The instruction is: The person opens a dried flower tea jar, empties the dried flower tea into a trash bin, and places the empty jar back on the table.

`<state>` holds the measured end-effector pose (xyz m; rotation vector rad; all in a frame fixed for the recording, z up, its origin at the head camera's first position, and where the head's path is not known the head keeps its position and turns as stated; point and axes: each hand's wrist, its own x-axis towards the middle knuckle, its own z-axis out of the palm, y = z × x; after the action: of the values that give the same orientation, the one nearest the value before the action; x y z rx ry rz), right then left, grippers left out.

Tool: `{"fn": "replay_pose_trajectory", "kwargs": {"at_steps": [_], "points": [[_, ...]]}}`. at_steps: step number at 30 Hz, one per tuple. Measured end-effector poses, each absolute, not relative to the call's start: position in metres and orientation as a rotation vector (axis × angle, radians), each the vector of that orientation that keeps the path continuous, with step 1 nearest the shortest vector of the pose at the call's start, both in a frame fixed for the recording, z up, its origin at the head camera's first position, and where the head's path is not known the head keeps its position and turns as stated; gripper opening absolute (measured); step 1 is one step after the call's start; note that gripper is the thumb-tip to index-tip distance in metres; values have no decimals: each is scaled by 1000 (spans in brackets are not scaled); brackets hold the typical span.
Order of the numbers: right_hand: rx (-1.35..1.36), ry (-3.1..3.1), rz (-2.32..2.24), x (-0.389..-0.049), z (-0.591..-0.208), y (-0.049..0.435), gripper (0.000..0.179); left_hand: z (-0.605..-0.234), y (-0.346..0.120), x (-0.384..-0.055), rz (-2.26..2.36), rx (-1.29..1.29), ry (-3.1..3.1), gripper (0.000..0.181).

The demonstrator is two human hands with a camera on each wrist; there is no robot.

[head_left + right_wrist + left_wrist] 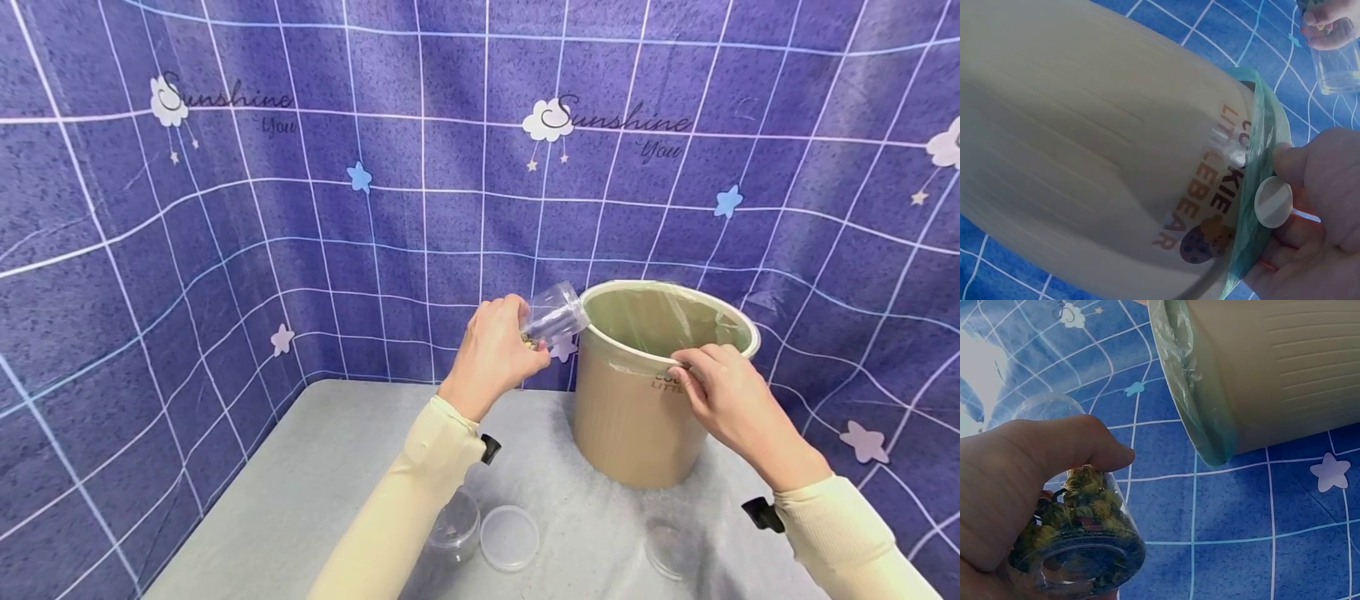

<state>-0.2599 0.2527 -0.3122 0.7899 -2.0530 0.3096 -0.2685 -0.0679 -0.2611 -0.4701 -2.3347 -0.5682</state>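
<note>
My left hand (495, 346) grips a clear plastic jar (557, 315) round its lower part. Dried yellow-green flower buds (1094, 509) lie toward the base of the jar. It is tilted, its mouth up and to the right, close to the left rim of a beige trash bin (630, 425). A thin greenish bag (1200, 419) lines the bin and folds over its rim. My right hand (723, 396) pinches the bin's front rim and the bag, beside a pale oval tab (1273, 202) in the right wrist view.
On the grey tabletop (337, 467) stands a second clear jar (455, 529), partly behind my left sleeve. A translucent round lid (510, 538) lies next to it. Another clear round container (667, 550) sits in front of the bin. A purple grid-patterned curtain (450, 208) hangs behind.
</note>
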Motion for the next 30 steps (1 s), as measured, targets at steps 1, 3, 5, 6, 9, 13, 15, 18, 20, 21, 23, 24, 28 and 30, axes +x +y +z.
{"fn": "replay_pose_trajectory", "kwargs": {"at_steps": [1,3,5,6,9,13,15,18,20,21,23,24,28,30], "points": [[789,-2051,309,-260,-312,253,14,-260,-67,-269,-567,-470,-2336,42],[786,-2047,310,-261,-312,253,14,-257,-65,-271,-563,-469,-2343,41],[783,-2046,311,-261,-313,253,14,-255,-63,-274,-556,-467,-2347,40],[781,-2046,312,-261,-313,252,13,-254,-62,-275,-552,-465,-2349,40],[775,-2048,312,-261,-313,252,12,-251,-59,-279,-539,-461,-2352,40],[771,-2045,312,-260,-314,251,13,-248,-54,-284,-517,-466,-2350,38],[770,-2044,311,-260,-314,251,13,-245,-52,-287,-509,-473,-2348,37],[767,-2044,310,-260,-314,251,13,-242,-48,-290,-498,-482,-2344,37],[766,-2045,310,-260,-315,251,13,-241,-46,-293,-489,-485,-2345,38],[764,-2046,310,-260,-315,251,13,-240,-45,-294,-482,-486,-2344,38],[759,-2046,311,-260,-315,251,14,-239,-44,-297,-468,-490,-2340,40],[756,-2047,312,-260,-315,251,14,-238,-43,-299,-460,-492,-2338,40],[753,-2047,313,-260,-315,251,14,-237,-39,-305,-440,-494,-2339,39],[754,-2044,311,-260,-316,251,14,-236,-37,-307,-426,-495,-2344,39]]}}
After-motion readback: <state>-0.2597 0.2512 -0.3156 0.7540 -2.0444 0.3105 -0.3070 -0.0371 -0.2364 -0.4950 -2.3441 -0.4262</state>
